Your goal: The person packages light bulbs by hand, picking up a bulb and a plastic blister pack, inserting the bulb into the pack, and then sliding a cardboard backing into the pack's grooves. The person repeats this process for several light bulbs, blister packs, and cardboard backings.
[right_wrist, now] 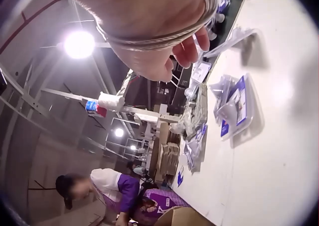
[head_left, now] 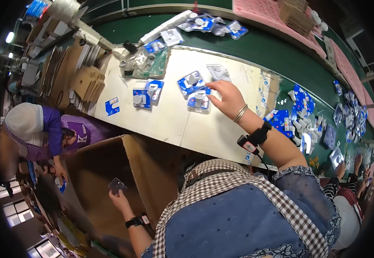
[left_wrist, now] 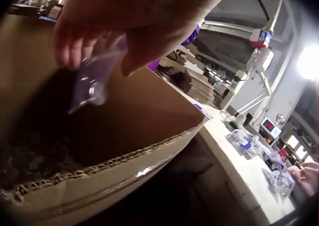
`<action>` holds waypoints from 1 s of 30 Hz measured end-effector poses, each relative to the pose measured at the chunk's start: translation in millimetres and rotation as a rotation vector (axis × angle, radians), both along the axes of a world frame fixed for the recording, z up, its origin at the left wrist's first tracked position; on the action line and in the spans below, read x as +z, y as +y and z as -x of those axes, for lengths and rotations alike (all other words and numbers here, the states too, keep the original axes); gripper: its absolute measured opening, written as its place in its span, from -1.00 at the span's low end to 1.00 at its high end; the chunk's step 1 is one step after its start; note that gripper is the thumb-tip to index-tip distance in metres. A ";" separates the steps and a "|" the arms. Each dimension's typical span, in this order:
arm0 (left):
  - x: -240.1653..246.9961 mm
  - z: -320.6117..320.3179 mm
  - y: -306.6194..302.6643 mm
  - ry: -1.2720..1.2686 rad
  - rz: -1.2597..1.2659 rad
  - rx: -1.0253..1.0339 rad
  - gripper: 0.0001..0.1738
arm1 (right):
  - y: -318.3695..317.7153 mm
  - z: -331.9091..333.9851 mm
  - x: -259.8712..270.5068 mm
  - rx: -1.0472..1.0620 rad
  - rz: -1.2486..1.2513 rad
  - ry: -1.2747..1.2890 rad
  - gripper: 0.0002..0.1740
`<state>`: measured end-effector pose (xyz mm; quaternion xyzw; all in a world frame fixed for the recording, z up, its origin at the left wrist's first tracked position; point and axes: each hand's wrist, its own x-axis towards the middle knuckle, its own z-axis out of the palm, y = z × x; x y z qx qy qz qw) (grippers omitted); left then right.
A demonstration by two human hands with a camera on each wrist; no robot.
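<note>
Over the cardboard box, my left hand pinches a clear plastic piece near one edge. My right hand hovers above the white tabletop with bent, parted fingers and nothing between them. Close to its fingertips in the head view lie two blue-and-white blister packs, an upper pack and a lower pack. A clear package rests just behind them. Whether the right fingertips touch a pack cannot be told.
Further left on the table are more blister packs and a flat blue card. The open cardboard box stands below the table edge. Loose packs and white parts cover the green surface at right. Another person stands left.
</note>
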<state>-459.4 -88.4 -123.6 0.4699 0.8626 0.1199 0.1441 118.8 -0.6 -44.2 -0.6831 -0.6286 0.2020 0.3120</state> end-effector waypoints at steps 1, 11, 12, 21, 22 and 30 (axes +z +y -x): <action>-10.8 4.4 -4.6 0.172 0.041 -0.022 -0.43 | 10.1 9.4 -4.2 0.081 -0.068 -0.082 -0.54; 24.9 -106.5 133.3 -0.604 -0.250 -0.402 -0.83 | 135.8 122.5 -45.2 0.279 0.092 -0.195 -0.13; 35.0 -119.6 143.8 -0.645 -0.215 -0.433 -0.83 | 144.4 132.8 -57.0 0.286 0.089 -0.220 -0.10; 2.5 -146.2 201.7 -0.817 -0.110 -0.673 -0.78 | 189.2 169.8 -82.5 -0.168 0.393 0.165 -0.75; -7.2 -154.0 205.3 -1.032 -0.020 -0.556 -0.72 | 181.8 166.0 -83.6 -0.173 0.386 0.157 -0.75; 33.5 -240.7 229.2 -1.749 0.266 -0.427 -0.67 | 70.0 149.4 -26.6 -0.315 0.447 1.033 -0.59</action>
